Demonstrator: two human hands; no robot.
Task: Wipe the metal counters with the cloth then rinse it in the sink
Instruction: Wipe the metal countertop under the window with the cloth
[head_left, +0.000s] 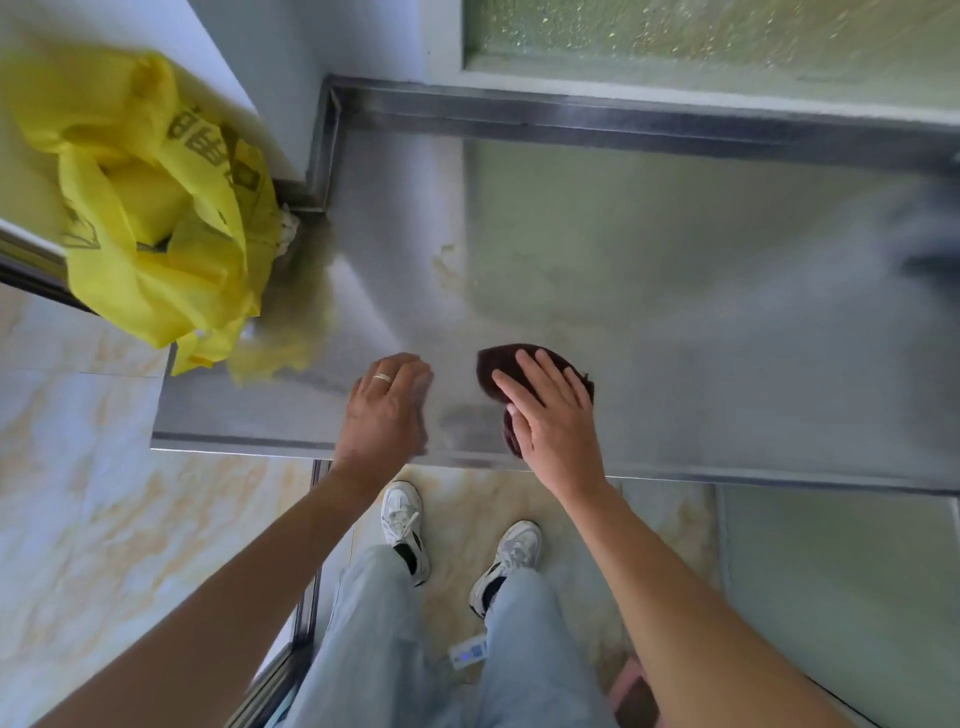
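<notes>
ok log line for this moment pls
phase: wiping | right hand: flat on cloth | left hand: on counter | yellow bag: far-left corner

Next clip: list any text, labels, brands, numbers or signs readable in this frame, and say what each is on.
Nothing can be read with confidence.
Yellow bag: large dark printed characters and a symbol, creased and partly folded away, not legible.
Small white device near the trouser leg: a blue patch, too small to read.
Shoes: no legible brand.
Counter, cloth, left hand, right hand: no text.
</notes>
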